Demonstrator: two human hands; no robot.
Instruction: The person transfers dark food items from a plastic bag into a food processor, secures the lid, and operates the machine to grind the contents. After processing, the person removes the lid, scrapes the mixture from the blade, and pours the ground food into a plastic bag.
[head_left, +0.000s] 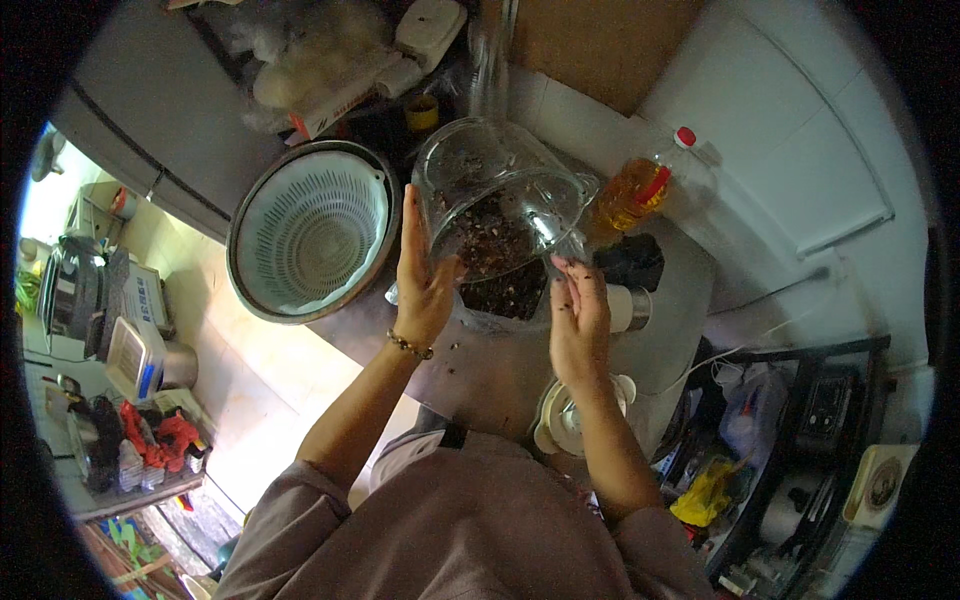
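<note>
My left hand (426, 289) presses its palm and thumb on the left side of a large clear jar (487, 161). The jar lies tilted, its wide mouth towards me, with dark, crumbly bits inside near the mouth. Below the mouth is a clear plastic bag (491, 324) holding dark, crumbly material (510, 292). My right hand (577, 315) is at the right edge of the bag, fingers curled and thumb up, pinching the plastic. Dark specks stick to its fingers.
A pale plastic colander (319, 236) sits in a metal basin (238, 277) at left. An oil bottle with a red cap (637, 187), a black bag (634, 261) and a white cylindrical container (626, 307) are at right. A cream lid (566, 420) lies near my right forearm.
</note>
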